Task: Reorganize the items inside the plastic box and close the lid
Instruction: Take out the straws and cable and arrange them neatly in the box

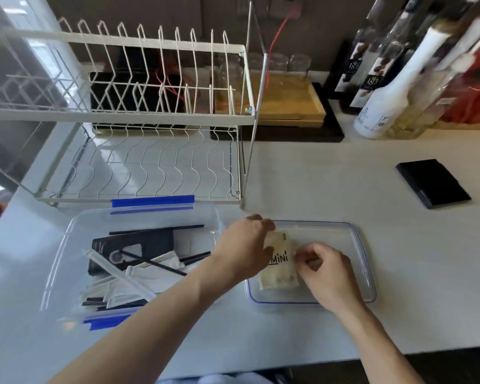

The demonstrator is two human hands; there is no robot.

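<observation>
a pale packet (280, 261) is pinched by the fingers of the left hand (244, 250) and the right hand (324, 270) over the upturned lid (363, 245); the plastic box (67, 245) is left open, with straws and packets jumbled inside; sorting and closing are not done.

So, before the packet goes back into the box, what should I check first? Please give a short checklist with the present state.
1. Packet held by both hands, left hand and right hand: ok.
2. Box open: ok.
3. Free room in the box, at its right end: ok.
4. Straws lying tidy: not ok, they cross.
5. Lid within reach, beside the box: ok.
6. Packet sealed: cannot tell.
</observation>
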